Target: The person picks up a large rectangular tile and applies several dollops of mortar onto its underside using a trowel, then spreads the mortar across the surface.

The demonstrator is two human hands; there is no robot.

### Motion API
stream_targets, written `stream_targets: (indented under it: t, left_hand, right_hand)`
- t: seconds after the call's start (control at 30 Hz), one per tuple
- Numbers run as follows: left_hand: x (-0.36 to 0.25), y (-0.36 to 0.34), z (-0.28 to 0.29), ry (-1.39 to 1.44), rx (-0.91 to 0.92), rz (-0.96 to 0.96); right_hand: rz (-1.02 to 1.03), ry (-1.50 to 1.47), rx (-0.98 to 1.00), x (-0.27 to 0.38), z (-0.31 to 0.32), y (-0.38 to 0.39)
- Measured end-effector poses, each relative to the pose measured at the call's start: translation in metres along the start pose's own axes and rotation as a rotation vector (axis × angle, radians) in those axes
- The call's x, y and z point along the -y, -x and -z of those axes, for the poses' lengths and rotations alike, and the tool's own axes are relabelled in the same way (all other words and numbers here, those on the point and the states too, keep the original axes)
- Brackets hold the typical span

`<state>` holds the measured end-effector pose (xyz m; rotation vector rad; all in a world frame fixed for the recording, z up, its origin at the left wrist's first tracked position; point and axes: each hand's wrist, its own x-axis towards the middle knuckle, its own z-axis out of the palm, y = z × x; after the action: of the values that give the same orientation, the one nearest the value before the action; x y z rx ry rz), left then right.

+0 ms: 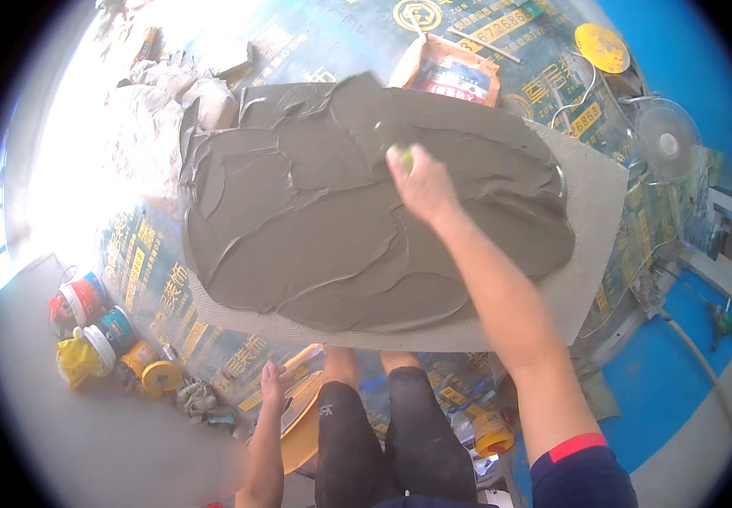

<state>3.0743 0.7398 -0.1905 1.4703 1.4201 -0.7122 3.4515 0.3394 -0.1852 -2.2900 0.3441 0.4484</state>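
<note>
Grey slab [599, 195] lies in front of the person, at the middle of the view; what supports it is hidden. Grey paste [315, 237] covers most of its top, reaching the left end and much of the far edge.

Right hand [421, 182]: fingers closed round the green handle of a trowel [361, 106], out over the far half of the paste. Blade coated grey, its outline hard to separate from the layer below.

Left hand [273, 381]: low, near the yellow tub [302, 432], away from the paste; blurred, cannot tell whether fingers are spread or pinching anything.

Done: broad coverage, judged well past half. Not done: the right end and a strip along the near edge show no thick paste; whether these margins are meant to be coated cannot be told. Surface not even: curved ridges and overlapping trowel marks across the layer, folds thickest toward the right. Judgement: spreading largely complete, levelling incomplete
</note>
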Motion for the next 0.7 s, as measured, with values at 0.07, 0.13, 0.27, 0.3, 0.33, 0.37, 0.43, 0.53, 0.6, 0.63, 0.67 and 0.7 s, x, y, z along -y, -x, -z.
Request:
stream_targets:
  t: [0.07,0.13,0.27,0.3,0.33,0.37,0.43,0.53,0.6,0.63,0.67,0.7]
  left_hand:
    - [0.005,0.0,0.01,-0.013,0.041,0.003]
    - [0.016,-0.001,0.025,-0.01,0.061,0.012]
    - [0.034,-0.011,0.032,-0.017,0.025,0.071]
    - [0.037,-0.012,0.031,0.006,0.034,0.052]
    - [0.038,-0.01,0.025,0.029,0.041,0.032]
    - [0.038,-0.009,0.02,0.049,0.046,0.011]
    - [0.032,-0.009,0.016,0.049,0.094,0.024]
    - [0.029,-0.018,0.014,0.051,0.18,0.006]
    - [0.033,-0.032,0.031,0.038,0.203,-0.03]
    - [0.037,-0.043,0.056,0.019,0.2,-0.055]
    - [0.038,-0.052,0.066,0.001,0.222,-0.074]
    - [0.036,-0.056,0.067,-0.01,0.216,-0.049]
  right_hand:
    - [-0.024,0.005,-0.113,-0.007,0.009,-0.029]
    - [-0.171,-0.005,-0.156,-0.016,0.023,-0.048]
    - [-0.229,0.124,-0.347,-0.032,0.03,-0.033]
    - [-0.256,0.003,-0.304,-0.04,0.024,-0.021]
    - [-0.291,-0.104,-0.246,-0.033,0.018,-0.006]
    - [-0.331,-0.208,-0.19,-0.026,0.011,0.007]
    - [-0.443,-0.388,-0.059,0.024,-0.01,0.037]
    - [-0.211,-0.301,-0.088,0.04,-0.07,0.036]
    - [-0.11,-0.15,-0.073,0.082,-0.105,0.038]
    - [-0.113,-0.078,-0.036,0.119,-0.114,0.044]
    - [-0.109,-0.073,-0.048,0.131,-0.126,0.046]
    - [-0.111,-0.052,-0.066,0.133,-0.132,0.048]
